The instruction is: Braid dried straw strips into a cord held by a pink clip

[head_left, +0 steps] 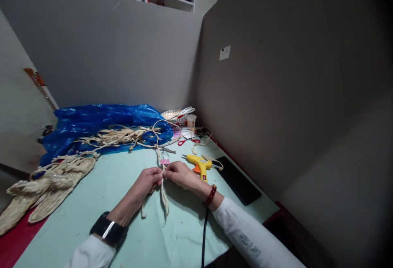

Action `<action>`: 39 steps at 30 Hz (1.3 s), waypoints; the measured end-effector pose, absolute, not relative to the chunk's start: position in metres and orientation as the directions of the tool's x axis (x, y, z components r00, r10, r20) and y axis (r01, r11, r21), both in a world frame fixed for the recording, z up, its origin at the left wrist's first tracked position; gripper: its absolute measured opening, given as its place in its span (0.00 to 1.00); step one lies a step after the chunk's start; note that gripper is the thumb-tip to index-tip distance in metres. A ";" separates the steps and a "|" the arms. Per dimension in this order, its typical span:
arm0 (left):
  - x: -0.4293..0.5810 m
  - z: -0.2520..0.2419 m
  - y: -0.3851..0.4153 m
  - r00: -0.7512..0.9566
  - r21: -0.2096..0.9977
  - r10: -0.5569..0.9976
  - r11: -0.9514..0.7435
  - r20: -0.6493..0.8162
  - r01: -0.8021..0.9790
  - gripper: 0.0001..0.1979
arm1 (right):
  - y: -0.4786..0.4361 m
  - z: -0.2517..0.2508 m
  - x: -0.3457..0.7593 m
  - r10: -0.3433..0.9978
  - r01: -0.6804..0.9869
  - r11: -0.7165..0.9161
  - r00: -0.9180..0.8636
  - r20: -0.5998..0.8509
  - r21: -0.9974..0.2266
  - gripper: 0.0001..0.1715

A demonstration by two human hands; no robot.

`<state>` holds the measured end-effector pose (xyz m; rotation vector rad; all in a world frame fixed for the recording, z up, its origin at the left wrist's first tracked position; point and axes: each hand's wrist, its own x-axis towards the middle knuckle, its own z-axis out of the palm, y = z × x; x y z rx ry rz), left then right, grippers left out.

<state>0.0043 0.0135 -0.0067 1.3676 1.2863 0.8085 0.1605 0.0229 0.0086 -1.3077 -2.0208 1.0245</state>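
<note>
Both hands meet at the middle of the table over pale plant-fibre strands (164, 197), whose loose ends hang toward me. My left hand (151, 179) is closed, thumb and fingertips pinching the strands. My right hand (179, 174) pinches them from the other side, its fingertips almost touching the left ones. Just beyond the fingers, a pink binder clip (165, 161) sits on the twisted fibre cord (159, 153), which runs away from me. A yellow glue gun (200, 164) with an orange trigger lies right of my right hand, its nozzle pointing left.
A blue plastic bag (92, 116) at the back bears dry fibre strips (119, 136). Woven sandals (61, 182) lie at the left edge. Red-handled scissors (188, 141), a small cup (190, 120) and a round basket (173, 114) stand near the corner. A flat black slab (238, 182) lies beside the right partition (276, 96).
</note>
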 end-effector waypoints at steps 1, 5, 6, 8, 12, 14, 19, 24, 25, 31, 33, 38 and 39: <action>0.005 -0.007 0.013 0.190 0.953 0.970 0.095 -0.154 0.289 0.11 | 0.024 0.008 0.161 0.917 0.523 0.281 -0.394 0.064 -0.805 0.11; 0.007 -0.004 0.010 0.162 0.903 0.986 -0.043 -0.030 0.427 0.12 | 0.024 0.005 0.160 0.927 0.510 0.300 -0.356 0.119 -0.806 0.13; 0.007 -0.002 0.008 0.156 0.881 0.988 -0.074 0.001 0.468 0.12 | 0.024 0.005 0.160 0.931 0.510 0.297 -0.343 0.125 -0.807 0.13; 0.006 0.002 0.006 0.139 0.829 0.989 -0.119 0.051 0.546 0.11 | 0.022 0.003 0.158 0.940 0.512 0.288 -0.314 0.136 -0.810 0.13; 0.006 0.011 0.001 0.086 0.732 0.991 -0.137 0.107 0.668 0.12 | 0.020 0.001 0.155 0.952 0.508 0.274 -0.264 0.155 -0.816 0.11; 0.010 0.011 -0.003 0.081 0.686 0.988 -0.149 0.131 0.712 0.12 | 0.020 0.001 0.155 0.954 0.494 0.269 -0.254 0.158 -0.827 0.10; 0.030 0.001 -0.019 0.112 0.573 0.976 -0.199 0.184 0.795 0.11 | 0.022 0.002 0.160 0.953 0.419 0.208 -0.289 0.087 -0.884 0.13; 0.036 0.002 -0.027 0.122 0.510 0.973 -0.207 0.196 0.835 0.11 | 0.025 0.001 0.160 0.952 0.254 0.070 -0.306 -0.011 -0.965 0.10; 0.034 0.005 -0.026 0.096 0.516 0.977 -0.184 0.191 0.836 0.12 | 0.025 0.001 0.160 0.953 0.209 0.033 -0.302 -0.033 -0.977 0.09; 0.017 0.014 -0.010 -0.096 0.862 0.995 0.021 0.032 0.507 0.13 | 0.023 0.007 0.157 0.942 0.119 -0.068 -0.321 -0.103 -0.991 0.11; 0.015 0.011 -0.005 -0.040 0.906 0.997 0.072 -0.061 0.417 0.12 | 0.022 0.009 0.156 0.938 0.116 -0.081 -0.328 -0.115 -0.990 0.11; 0.019 0.002 0.001 0.149 0.967 0.970 0.164 -0.194 0.194 0.19 | 0.023 0.006 0.157 0.920 0.154 -0.065 -0.375 -0.119 -0.986 0.10; 0.020 0.001 0.001 0.158 0.971 0.968 0.169 -0.196 0.168 0.19 | 0.025 0.005 0.158 0.918 0.168 -0.043 -0.381 -0.105 -0.985 0.10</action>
